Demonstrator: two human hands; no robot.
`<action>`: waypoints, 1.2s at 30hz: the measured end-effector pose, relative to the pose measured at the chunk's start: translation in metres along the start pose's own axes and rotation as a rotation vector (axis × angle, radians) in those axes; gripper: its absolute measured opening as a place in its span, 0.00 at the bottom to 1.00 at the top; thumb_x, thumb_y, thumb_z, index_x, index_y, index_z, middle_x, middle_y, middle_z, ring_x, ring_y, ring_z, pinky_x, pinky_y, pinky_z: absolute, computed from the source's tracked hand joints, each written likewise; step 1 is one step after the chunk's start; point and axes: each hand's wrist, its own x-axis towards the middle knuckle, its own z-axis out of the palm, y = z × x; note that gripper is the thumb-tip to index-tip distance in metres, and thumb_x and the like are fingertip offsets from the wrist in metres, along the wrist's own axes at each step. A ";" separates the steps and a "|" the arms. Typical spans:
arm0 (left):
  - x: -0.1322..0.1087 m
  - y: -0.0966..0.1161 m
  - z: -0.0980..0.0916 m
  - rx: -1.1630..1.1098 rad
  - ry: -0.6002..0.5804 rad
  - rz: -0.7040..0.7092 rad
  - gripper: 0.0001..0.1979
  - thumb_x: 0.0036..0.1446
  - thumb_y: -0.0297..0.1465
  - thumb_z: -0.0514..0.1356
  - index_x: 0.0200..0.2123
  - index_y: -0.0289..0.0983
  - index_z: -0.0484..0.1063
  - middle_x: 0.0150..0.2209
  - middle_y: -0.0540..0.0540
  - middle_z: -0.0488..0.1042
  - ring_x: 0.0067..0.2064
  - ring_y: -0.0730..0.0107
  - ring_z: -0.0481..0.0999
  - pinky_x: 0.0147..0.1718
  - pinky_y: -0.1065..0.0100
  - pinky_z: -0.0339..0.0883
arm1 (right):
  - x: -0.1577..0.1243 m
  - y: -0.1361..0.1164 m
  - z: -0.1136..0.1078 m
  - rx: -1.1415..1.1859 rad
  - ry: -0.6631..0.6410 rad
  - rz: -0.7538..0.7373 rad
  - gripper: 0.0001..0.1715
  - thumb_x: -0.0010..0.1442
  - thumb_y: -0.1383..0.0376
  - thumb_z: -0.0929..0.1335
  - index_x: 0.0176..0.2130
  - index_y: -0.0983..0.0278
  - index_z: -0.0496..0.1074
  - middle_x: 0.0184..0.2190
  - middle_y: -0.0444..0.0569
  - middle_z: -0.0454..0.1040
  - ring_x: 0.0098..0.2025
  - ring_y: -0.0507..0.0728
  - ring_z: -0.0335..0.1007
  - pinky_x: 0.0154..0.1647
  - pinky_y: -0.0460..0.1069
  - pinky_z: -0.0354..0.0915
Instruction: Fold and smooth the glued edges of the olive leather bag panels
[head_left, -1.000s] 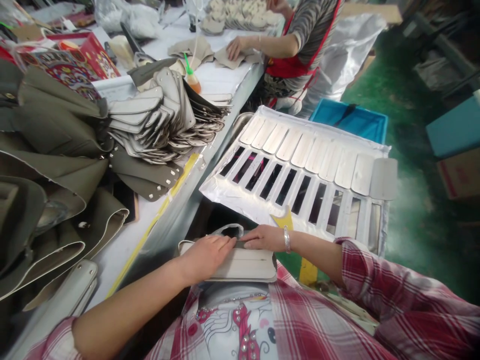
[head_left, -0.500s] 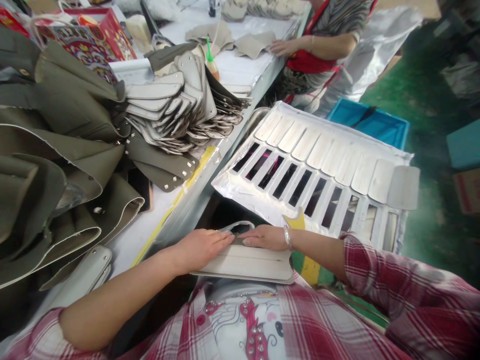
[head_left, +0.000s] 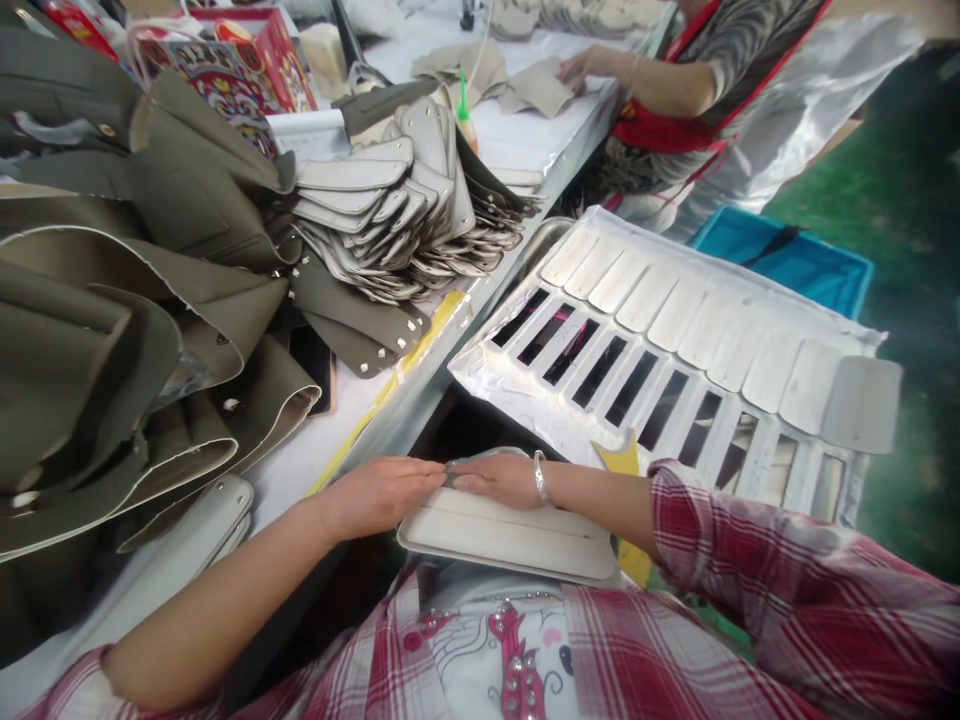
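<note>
A pale, long leather panel (head_left: 510, 540) with rounded corners and a line along its length lies at my lap. My right hand (head_left: 499, 480) grips its far edge, with the thumb along the top face and the fingers partly hidden beyond. My left hand (head_left: 386, 495) is closed at the far left corner, its fingers pressed together and meeting my right fingertips. A small dark bit (head_left: 450, 477) shows between the hands, too little to name. Behind my right hand, a pale curved edge (head_left: 487, 455) is mostly covered.
On the left table are dark olive leather sheets (head_left: 217, 210) and a pile of pale leather pieces (head_left: 375, 200). A slotted white rack (head_left: 517, 390) bearing a row of pale panels (head_left: 690, 320) stands ahead right. A blue crate (head_left: 795, 260) and a co-worker's arm (head_left: 660, 85) are beyond.
The view has swung, so the surroundings sit farther right. Both hands have shifted left along the panel, and its rounded left end now shows more.
</note>
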 end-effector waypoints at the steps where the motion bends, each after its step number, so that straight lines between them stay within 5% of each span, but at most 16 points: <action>1: 0.000 0.001 0.000 0.013 -0.008 -0.014 0.15 0.62 0.27 0.48 0.48 0.32 0.69 0.48 0.40 0.73 0.49 0.68 0.72 0.49 0.66 0.69 | 0.005 -0.003 -0.001 -0.018 -0.009 -0.002 0.26 0.66 0.58 0.55 0.58 0.66 0.62 0.54 0.54 0.66 0.55 0.58 0.62 0.56 0.51 0.56; 7: 0.004 0.013 0.001 0.150 -0.121 -0.061 0.18 0.59 0.24 0.49 0.52 0.30 0.65 0.52 0.38 0.69 0.53 0.64 0.69 0.51 0.63 0.67 | 0.005 -0.001 -0.009 -0.020 -0.047 -0.064 0.26 0.66 0.58 0.54 0.58 0.67 0.61 0.54 0.56 0.66 0.54 0.58 0.63 0.55 0.51 0.56; 15: 0.015 0.034 0.002 0.292 -0.221 -0.135 0.21 0.58 0.24 0.50 0.55 0.35 0.64 0.56 0.42 0.65 0.55 0.63 0.66 0.54 0.60 0.60 | -0.092 0.054 -0.014 -0.093 0.017 -0.047 0.25 0.65 0.58 0.55 0.56 0.64 0.64 0.52 0.53 0.68 0.52 0.60 0.65 0.54 0.55 0.58; 20: 0.029 0.057 0.000 0.395 -0.208 -0.206 0.18 0.59 0.28 0.51 0.52 0.35 0.67 0.54 0.42 0.68 0.57 0.57 0.62 0.57 0.53 0.53 | -0.110 0.059 -0.012 -0.208 0.076 0.022 0.25 0.65 0.56 0.55 0.54 0.63 0.66 0.52 0.52 0.68 0.53 0.58 0.65 0.54 0.53 0.59; 22: 0.037 0.073 0.004 0.397 -0.165 -0.262 0.17 0.60 0.31 0.51 0.50 0.34 0.69 0.53 0.41 0.69 0.57 0.55 0.62 0.57 0.51 0.51 | -0.119 0.052 -0.007 -0.263 0.209 0.023 0.23 0.64 0.58 0.59 0.54 0.63 0.66 0.54 0.52 0.67 0.54 0.59 0.63 0.54 0.54 0.59; 25: 0.051 0.103 0.016 0.263 -0.093 -0.257 0.18 0.58 0.35 0.54 0.50 0.35 0.67 0.54 0.41 0.67 0.57 0.56 0.62 0.56 0.52 0.53 | -0.149 0.037 0.022 -0.340 0.625 -0.003 0.22 0.62 0.58 0.62 0.54 0.62 0.65 0.54 0.54 0.66 0.55 0.60 0.61 0.55 0.57 0.57; 28: 0.067 0.131 0.035 0.055 -0.031 -0.220 0.17 0.57 0.34 0.55 0.49 0.35 0.67 0.50 0.42 0.70 0.51 0.60 0.66 0.50 0.58 0.61 | -0.183 0.025 0.071 -0.389 0.977 0.026 0.19 0.61 0.57 0.63 0.49 0.64 0.68 0.42 0.54 0.71 0.44 0.58 0.66 0.47 0.55 0.61; 32: 0.082 0.149 0.055 -0.041 0.024 -0.266 0.07 0.57 0.32 0.56 0.37 0.36 0.70 0.40 0.45 0.73 0.43 0.62 0.68 0.42 0.61 0.63 | -0.191 0.021 0.129 -0.499 1.070 0.146 0.15 0.62 0.59 0.62 0.42 0.65 0.72 0.31 0.51 0.70 0.35 0.56 0.64 0.37 0.51 0.59; 36: 0.084 0.145 0.062 -0.031 0.060 -0.222 0.09 0.60 0.31 0.53 0.33 0.37 0.72 0.38 0.45 0.72 0.41 0.64 0.67 0.41 0.62 0.61 | -0.177 0.019 0.142 -0.559 1.120 0.195 0.15 0.64 0.62 0.60 0.34 0.63 0.74 0.27 0.48 0.68 0.32 0.53 0.62 0.36 0.50 0.54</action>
